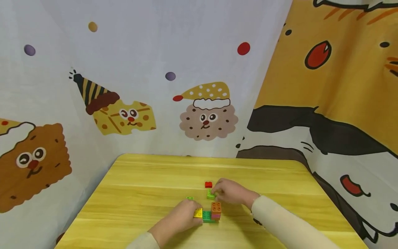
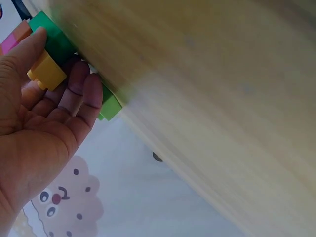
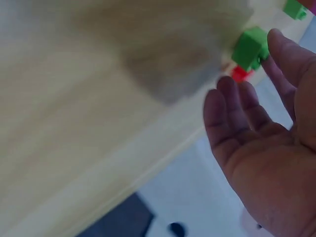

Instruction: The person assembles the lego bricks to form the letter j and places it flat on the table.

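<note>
My left hand (image 1: 183,215) grips the left part of a small brick build. The build has a green base brick (image 1: 206,216), a yellow brick (image 1: 198,212) on its left end, and an orange brick (image 1: 216,206) over a pink one (image 1: 215,216) on its right. In the left wrist view the thumb lies along the green base, with fingers behind the yellow brick. Farther back, my right hand (image 1: 231,191) has thumb and index finger at the right end of a light green brick (image 3: 250,48), pinching it. Its other fingers are loosely bent.
A red brick (image 1: 208,184) lies just behind the light green brick. Another light green brick (image 1: 190,198) is partly hidden behind my left hand. The wooden table (image 1: 149,180) ends at a cartoon-printed cloth (image 1: 161,114) at the back and sides.
</note>
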### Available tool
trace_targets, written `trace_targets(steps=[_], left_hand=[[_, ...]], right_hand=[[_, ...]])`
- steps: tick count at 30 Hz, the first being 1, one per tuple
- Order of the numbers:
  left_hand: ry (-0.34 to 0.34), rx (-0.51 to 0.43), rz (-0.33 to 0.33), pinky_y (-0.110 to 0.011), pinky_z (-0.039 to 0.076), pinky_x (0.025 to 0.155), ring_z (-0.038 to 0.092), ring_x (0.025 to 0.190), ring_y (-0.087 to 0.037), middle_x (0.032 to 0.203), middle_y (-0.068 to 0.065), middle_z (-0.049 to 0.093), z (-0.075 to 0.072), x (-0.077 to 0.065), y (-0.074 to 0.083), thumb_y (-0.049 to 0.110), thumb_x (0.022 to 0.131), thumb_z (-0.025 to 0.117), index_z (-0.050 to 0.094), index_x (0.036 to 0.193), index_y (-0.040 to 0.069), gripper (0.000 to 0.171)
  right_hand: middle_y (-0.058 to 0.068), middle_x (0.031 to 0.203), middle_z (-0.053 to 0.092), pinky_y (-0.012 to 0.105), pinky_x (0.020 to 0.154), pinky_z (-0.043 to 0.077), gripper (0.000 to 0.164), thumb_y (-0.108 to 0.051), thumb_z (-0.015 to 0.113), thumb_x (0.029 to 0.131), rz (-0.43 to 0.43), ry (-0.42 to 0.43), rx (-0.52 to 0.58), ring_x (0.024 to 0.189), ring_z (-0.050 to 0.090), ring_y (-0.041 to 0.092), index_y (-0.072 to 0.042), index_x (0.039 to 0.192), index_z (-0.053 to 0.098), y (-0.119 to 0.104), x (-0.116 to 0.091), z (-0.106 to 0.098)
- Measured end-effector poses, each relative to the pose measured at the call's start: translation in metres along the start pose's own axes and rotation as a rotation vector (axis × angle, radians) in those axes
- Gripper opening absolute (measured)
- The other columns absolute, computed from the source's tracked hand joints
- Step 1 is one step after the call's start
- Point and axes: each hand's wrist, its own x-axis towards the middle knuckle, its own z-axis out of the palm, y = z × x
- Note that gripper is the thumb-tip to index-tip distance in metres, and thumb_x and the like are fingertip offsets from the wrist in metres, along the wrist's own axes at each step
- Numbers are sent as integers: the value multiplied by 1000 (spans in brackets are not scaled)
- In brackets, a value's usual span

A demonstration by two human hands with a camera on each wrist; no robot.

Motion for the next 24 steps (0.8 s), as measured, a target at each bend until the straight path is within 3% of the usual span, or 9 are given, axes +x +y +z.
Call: trace_targets(steps=[3, 7, 12, 17, 24], left_hand=[[-2, 2, -9, -26, 55, 76, 65, 88, -10, 100, 0, 74, 1, 1, -1, 29, 80, 86, 75, 112, 5, 41], [-8, -1, -17, -25, 55, 76, 64, 89, -9, 103, 0, 74, 3, 1, -4, 30, 81, 85, 75, 114, 6, 42], [-15, -15, -18, -23, 53, 71, 60, 84, -5, 100, 1, 74, 4, 2, -4, 29, 81, 85, 75, 113, 6, 40], [-20, -23, -23, -22, 51, 68, 58, 79, -3, 96, 4, 73, 3, 2, -4, 29, 82, 84, 75, 113, 6, 39], [-14, -33, -23, -21, 50, 66, 56, 76, -1, 93, 6, 72, 2, 2, -3, 28, 80, 85, 75, 112, 7, 40]], right_hand=[[-4, 111, 66, 34, 82, 55, 23, -21, 82, 87, 38, 89, 53, 95, 61, 13, -16, 108, 74, 14, -22, 4], [-9, 93, 67, 28, 70, 52, 18, -18, 84, 83, 87, 172, 115, 80, 59, 7, -18, 95, 70, 30, -41, 12], [-9, 88, 64, 25, 64, 50, 23, -20, 83, 86, 139, 222, 223, 76, 57, 7, -18, 100, 65, 40, -53, 17], [-5, 101, 65, 26, 71, 55, 37, -26, 81, 87, 174, 261, 328, 88, 61, 11, -16, 117, 62, 31, -56, 10], [-2, 108, 68, 30, 76, 56, 36, -32, 76, 92, 82, 229, 494, 94, 63, 17, -18, 124, 66, -3, -58, -8]])
